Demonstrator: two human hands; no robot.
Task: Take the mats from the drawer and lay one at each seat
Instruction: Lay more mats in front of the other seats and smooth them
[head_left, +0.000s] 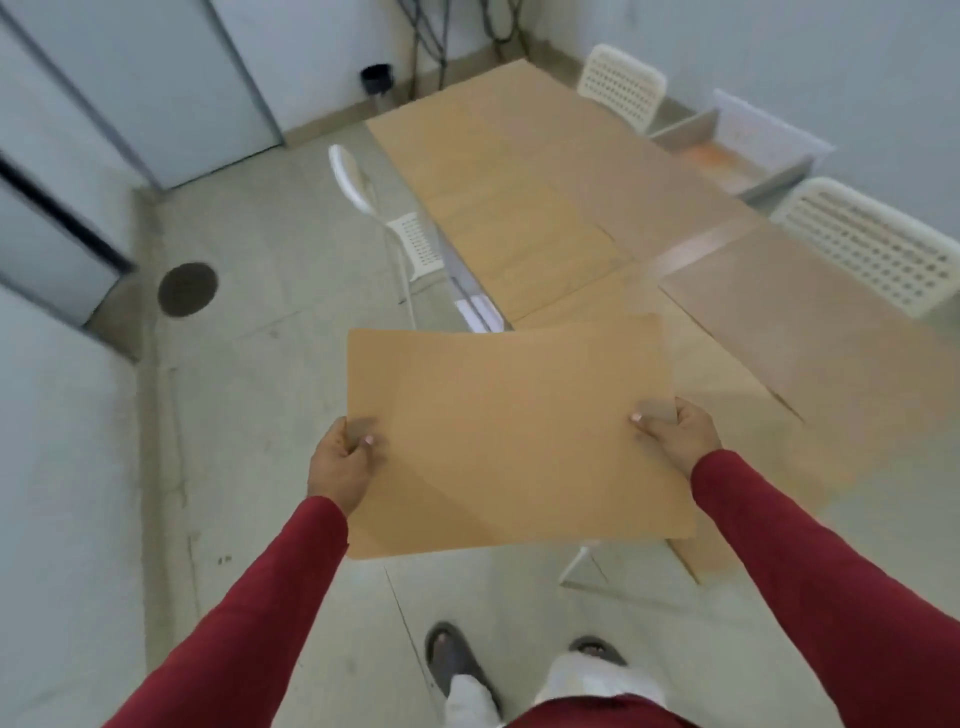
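I hold a tan rectangular mat (514, 431) flat in front of me, above the floor near the table's close corner. My left hand (343, 462) pinches its left edge and my right hand (680, 439) pinches its right edge. On the wooden table (483, 135) a tan mat (524, 244) lies at the left seat. A pinkish-brown mat (789, 332) lies on the right side, in front of a white chair. An open drawer (732, 156) stands past the table's right side.
A white chair (384, 223) stands at the table's left side, and two white perforated chairs (623, 83) (878, 244) at its right. A round floor drain (187, 288) lies to the left. Cabinet doors line the left wall. My feet are below the mat.
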